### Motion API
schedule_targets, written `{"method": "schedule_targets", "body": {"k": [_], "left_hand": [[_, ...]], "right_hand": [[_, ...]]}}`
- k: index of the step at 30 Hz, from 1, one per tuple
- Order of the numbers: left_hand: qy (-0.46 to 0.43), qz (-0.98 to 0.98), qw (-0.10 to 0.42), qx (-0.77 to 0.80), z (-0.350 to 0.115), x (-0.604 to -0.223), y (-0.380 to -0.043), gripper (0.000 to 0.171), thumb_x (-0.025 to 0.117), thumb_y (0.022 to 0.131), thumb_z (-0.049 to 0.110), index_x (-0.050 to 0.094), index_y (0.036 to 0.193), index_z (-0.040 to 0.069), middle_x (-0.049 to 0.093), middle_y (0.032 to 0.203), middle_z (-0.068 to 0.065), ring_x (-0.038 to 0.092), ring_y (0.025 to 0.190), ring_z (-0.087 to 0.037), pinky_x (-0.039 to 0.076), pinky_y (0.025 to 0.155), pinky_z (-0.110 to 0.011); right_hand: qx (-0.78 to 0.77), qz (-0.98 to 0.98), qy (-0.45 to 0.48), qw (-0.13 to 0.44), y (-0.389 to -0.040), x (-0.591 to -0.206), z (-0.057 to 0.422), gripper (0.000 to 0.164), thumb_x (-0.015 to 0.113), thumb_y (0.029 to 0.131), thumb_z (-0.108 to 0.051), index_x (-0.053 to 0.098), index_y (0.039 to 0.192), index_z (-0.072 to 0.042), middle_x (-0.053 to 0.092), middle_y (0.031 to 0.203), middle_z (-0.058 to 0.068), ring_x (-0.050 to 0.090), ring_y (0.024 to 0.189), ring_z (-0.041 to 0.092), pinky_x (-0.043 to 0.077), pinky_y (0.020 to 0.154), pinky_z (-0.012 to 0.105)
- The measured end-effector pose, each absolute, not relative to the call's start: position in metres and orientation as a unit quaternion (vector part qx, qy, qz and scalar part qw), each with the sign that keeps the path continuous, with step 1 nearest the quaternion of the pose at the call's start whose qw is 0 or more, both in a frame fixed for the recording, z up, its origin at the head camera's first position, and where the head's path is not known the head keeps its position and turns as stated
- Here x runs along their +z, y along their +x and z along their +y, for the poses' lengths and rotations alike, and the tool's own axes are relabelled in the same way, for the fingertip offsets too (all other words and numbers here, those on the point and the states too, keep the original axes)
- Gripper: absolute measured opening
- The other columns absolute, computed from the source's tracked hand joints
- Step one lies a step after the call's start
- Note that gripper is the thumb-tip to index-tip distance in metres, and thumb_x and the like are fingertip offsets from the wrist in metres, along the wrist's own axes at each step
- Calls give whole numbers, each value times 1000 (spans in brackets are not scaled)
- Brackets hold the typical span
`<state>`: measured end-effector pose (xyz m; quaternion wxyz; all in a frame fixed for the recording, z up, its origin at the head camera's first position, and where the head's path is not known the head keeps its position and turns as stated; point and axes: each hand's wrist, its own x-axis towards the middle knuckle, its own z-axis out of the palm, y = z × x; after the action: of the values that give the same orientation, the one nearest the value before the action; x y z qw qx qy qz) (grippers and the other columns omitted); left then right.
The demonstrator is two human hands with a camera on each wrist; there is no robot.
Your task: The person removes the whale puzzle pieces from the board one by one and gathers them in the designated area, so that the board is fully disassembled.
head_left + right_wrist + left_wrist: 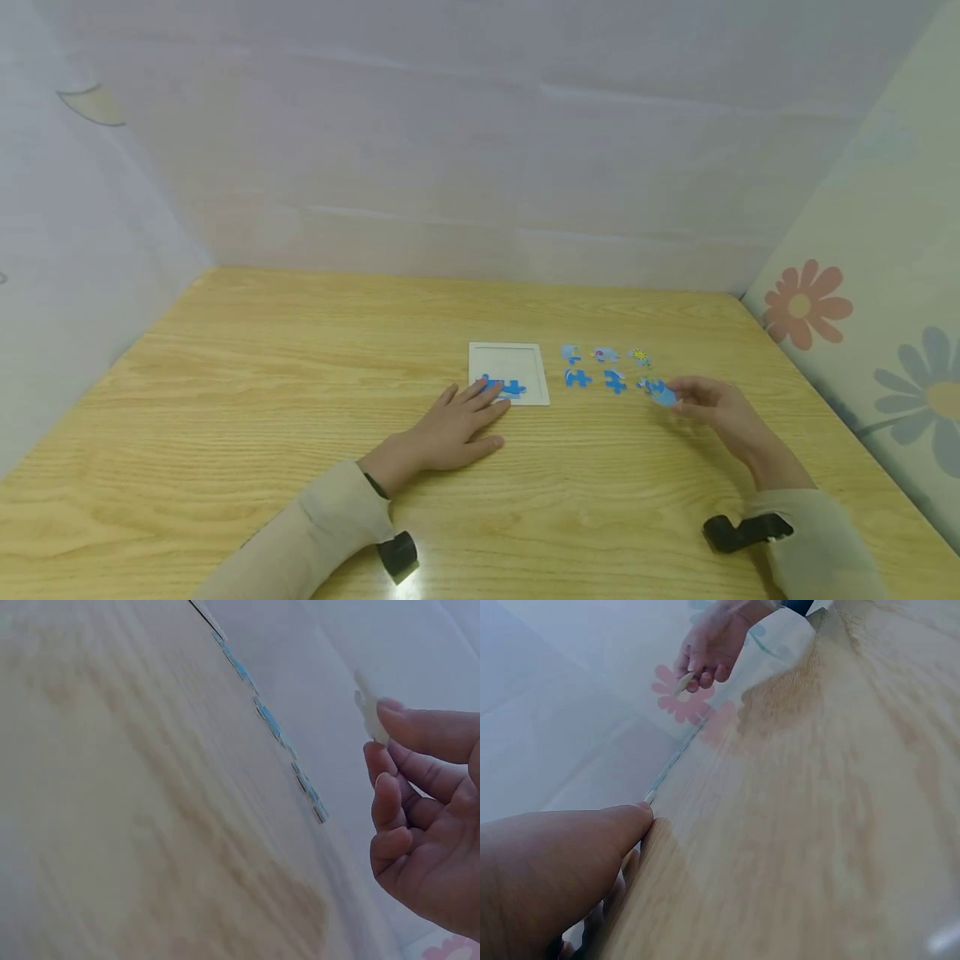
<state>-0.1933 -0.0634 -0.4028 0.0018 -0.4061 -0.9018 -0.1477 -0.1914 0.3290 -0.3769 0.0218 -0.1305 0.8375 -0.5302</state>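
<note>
My right hand (708, 404) pinches a blue jigsaw puzzle piece (662, 393) between thumb and fingers, raised above the table; in the right wrist view the piece (370, 712) appears nearly edge-on. Flat on the table lies my left hand (457, 429), its fingers straight and their tips on the lower left of a white square puzzle tray (546, 385). Blue puzzle pieces (513, 387) sit along the tray's near edge, partly hidden by those fingertips. To the right of the tray, loose pieces (577, 378) lie in two rows, and the held piece partly covers one of them.
The wooden table (300, 367) meets a pale cloth backdrop (450, 167) at its far edge. A side panel (885, 292) with printed flowers borders the right side. Black wrist-camera mounts (397, 553) stick out near both cuffs.
</note>
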Motion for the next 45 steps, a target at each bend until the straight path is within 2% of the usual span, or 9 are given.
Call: {"method": "schedule_targets", "body": {"k": [5,11,22,31,35,41,45], "left_hand": [[-406,-901,2,-150,-63,-403,-193,55,34,90,44,29,136,14,17,141,-7,9,128,-25,9,96,-52],[-407,-901,-1,-151,-63,-402,-193,55,34,90,44,29,136,14,17,141,-7,9,128,-25,9,96,-52],[-406,-900,2,-157,-64,-404,-193,56,34,90,45,29,136,14,17,141,-7,8,128,-24,8,96,-52],[-405,-901,2,-156,-64,-407,-195,56,33,90,46,28,136,15,17,141,-5,7,128,-24,7,96,-52],[-406,-900,3,-158,-65,-407,-195,56,33,90,46,28,136,15,17,141,-5,7,128,-24,8,96,-52],[-408,-899,4,-160,-65,-406,-195,56,33,90,46,28,136,15,17,141,-6,8,128,-24,8,96,-52],[-408,-899,6,-161,-66,-406,-195,56,34,90,46,29,136,15,18,141,-6,8,128,-24,8,96,-52]], "right_hand": [[-516,850,-93,54,-190,-383,334,39,61,81,-12,48,110,11,57,85,0,52,70,13,40,50,27],[-498,862,-76,65,-190,-389,340,42,62,80,-15,49,111,10,56,87,1,49,71,10,39,50,25],[-454,886,-68,67,-189,-389,343,43,63,79,-19,51,111,8,52,99,14,49,82,10,43,65,25],[-432,896,-74,77,-191,-392,341,40,65,77,-20,55,109,3,49,94,12,43,77,20,40,63,27],[-426,897,-85,83,-189,-389,337,39,64,78,-19,55,109,3,47,96,13,39,80,22,39,65,27],[-405,905,-103,79,-187,-385,333,35,62,80,-17,55,107,4,47,100,14,40,85,23,39,69,31],[-404,906,-99,81,-187,-386,332,35,62,80,-18,54,108,2,46,96,12,40,83,22,39,68,31]]}}
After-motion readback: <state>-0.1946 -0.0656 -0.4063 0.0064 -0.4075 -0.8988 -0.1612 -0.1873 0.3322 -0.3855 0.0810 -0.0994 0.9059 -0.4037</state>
